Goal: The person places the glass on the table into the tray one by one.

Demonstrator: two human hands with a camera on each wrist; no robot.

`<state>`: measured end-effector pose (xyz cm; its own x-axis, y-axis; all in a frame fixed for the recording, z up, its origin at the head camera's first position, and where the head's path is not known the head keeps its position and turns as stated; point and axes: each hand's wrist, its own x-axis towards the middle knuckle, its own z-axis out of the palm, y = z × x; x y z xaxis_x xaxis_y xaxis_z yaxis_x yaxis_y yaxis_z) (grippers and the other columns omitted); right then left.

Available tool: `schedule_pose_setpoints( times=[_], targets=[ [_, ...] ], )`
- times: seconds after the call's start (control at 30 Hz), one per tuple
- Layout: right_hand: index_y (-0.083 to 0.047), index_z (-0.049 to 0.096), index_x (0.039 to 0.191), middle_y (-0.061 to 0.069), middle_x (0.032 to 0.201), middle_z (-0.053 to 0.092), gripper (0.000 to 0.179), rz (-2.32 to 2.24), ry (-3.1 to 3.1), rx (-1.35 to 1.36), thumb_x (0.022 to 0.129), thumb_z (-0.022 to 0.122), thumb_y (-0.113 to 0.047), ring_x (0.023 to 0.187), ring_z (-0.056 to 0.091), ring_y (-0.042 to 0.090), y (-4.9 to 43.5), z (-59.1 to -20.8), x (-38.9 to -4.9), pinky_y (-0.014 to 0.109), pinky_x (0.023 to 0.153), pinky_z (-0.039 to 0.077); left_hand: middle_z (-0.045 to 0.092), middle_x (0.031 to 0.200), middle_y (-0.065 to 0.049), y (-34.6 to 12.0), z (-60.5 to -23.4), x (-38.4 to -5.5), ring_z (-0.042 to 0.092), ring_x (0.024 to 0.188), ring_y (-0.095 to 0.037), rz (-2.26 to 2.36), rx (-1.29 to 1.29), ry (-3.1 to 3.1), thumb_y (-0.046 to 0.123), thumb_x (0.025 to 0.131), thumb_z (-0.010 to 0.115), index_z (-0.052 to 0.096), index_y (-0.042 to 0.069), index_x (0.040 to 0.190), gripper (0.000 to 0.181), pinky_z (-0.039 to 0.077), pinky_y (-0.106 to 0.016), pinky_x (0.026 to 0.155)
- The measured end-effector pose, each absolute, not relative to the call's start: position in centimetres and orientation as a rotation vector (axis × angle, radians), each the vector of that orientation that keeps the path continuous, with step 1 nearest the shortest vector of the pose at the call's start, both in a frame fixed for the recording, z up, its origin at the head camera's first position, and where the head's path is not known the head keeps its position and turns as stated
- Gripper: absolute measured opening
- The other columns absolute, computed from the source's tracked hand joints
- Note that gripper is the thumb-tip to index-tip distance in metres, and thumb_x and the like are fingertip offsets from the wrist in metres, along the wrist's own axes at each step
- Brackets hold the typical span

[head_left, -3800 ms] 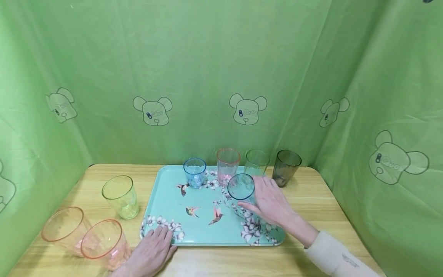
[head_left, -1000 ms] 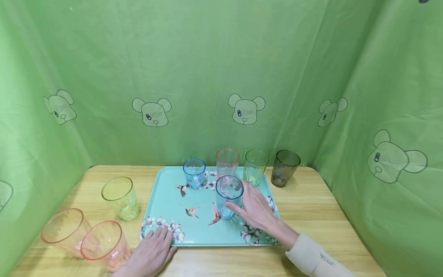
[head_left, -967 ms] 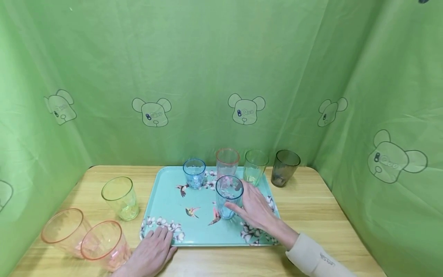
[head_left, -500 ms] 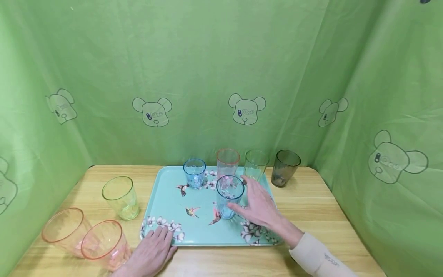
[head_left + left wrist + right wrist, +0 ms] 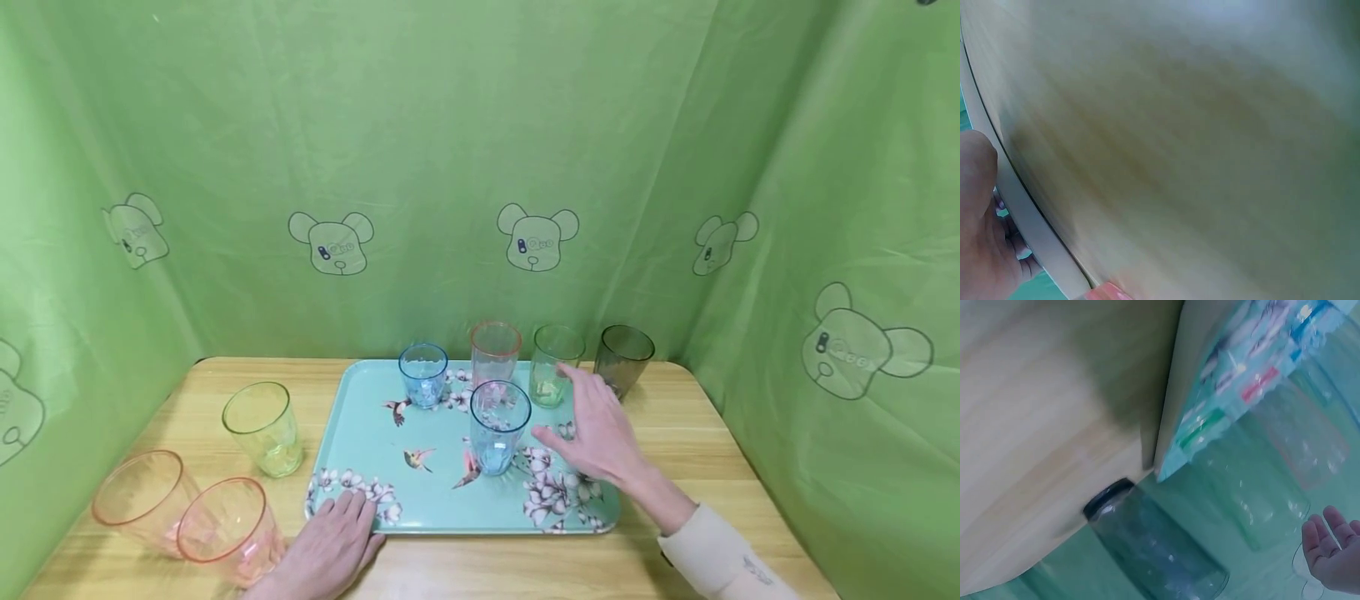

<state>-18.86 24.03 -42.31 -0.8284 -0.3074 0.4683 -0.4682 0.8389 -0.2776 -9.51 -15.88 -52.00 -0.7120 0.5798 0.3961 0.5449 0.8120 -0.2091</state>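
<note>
My left hand (image 5: 333, 537) rests on the near left edge of a turquoise tray (image 5: 375, 467) printed with birds and flowers; its fingers lie on the rim. My right hand (image 5: 603, 429) is spread above the tray's right side, holding nothing. To its left, apart from the thumb, a tall blue glass (image 5: 498, 442) stands upright on the tray. Behind the fingers stands a green glass (image 5: 553, 375) at the tray's back right. A pink glass (image 5: 492, 358) and a short blue glass (image 5: 423, 379) stand along the back of the tray.
Right of the tray, a dark grey glass (image 5: 621, 358) stands on the wooden table (image 5: 697, 433). At the left stand a yellow-green glass (image 5: 266, 433) and two orange-pink glasses, a rear one (image 5: 150, 508) and a front one (image 5: 232, 533). Green curtains (image 5: 435, 167) enclose the back and sides.
The right hand carried the tall blue glass leftward and forward onto the tray's middle, let go and drew back to the right. The left hand has stayed on the tray's edge.
</note>
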Motion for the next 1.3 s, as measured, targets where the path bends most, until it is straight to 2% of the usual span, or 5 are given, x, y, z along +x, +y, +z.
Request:
schedule_pose_setpoints(
  times=[0.2,0.47,0.67,0.93,1.3],
  targets=[
    [0.001,0.036,0.156,0.025,0.154,0.051,0.098,0.577,-2.540,0.542,0.089,0.067,-0.064,0.135,0.053,0.044,25.8,-41.7,-19.4,0.068,0.110,0.043,0.038,0.083,0.006,-15.9,-52.0,-9.5,0.037,0.076,-0.012,0.099,-0.839,-2.530,0.046,0.098,0.067,0.052,0.017,0.093,0.033,0.032,-0.026,0.066],
    [0.001,0.037,0.156,0.027,0.153,0.050,0.094,0.623,-2.479,0.382,0.088,0.071,-0.053,0.134,0.050,0.048,28.5,-41.4,-20.7,0.072,0.105,0.041,0.037,0.083,0.006,-15.9,-52.0,-9.5,0.035,0.076,-0.012,0.093,-0.842,-2.524,0.046,0.098,0.066,0.052,0.017,0.093,0.033,0.031,-0.025,0.065],
    [0.000,0.037,0.155,0.029,0.148,0.052,0.089,0.714,-2.402,0.248,0.088,0.070,-0.048,0.130,0.050,0.048,30.5,-41.8,-21.6,0.070,0.100,0.041,0.038,0.083,0.005,-15.9,-51.9,-9.5,0.035,0.076,-0.012,0.101,-0.845,-2.529,0.046,0.098,0.066,0.053,0.017,0.093,0.033,0.031,-0.025,0.064],
    [0.004,0.032,0.157,0.031,0.151,0.048,0.091,0.806,-2.368,0.106,0.090,0.071,-0.044,0.133,0.047,0.051,32.7,-42.5,-22.9,0.072,0.108,0.036,0.037,0.083,0.006,-15.8,-52.0,-9.6,0.035,0.076,-0.012,0.102,-0.845,-2.528,0.046,0.098,0.066,0.052,0.017,0.093,0.032,0.031,-0.025,0.065],
    [0.002,0.028,0.159,0.033,0.147,0.047,0.093,0.836,-2.402,-0.057,0.094,0.066,-0.053,0.126,0.049,0.049,34.4,-44.1,-24.3,0.070,0.100,0.042,0.036,0.082,0.006,-15.9,-51.9,-9.6,0.034,0.075,-0.011,0.098,-0.848,-2.504,0.046,0.098,0.066,0.051,0.017,0.092,0.033,0.030,-0.024,0.065]
  ],
)
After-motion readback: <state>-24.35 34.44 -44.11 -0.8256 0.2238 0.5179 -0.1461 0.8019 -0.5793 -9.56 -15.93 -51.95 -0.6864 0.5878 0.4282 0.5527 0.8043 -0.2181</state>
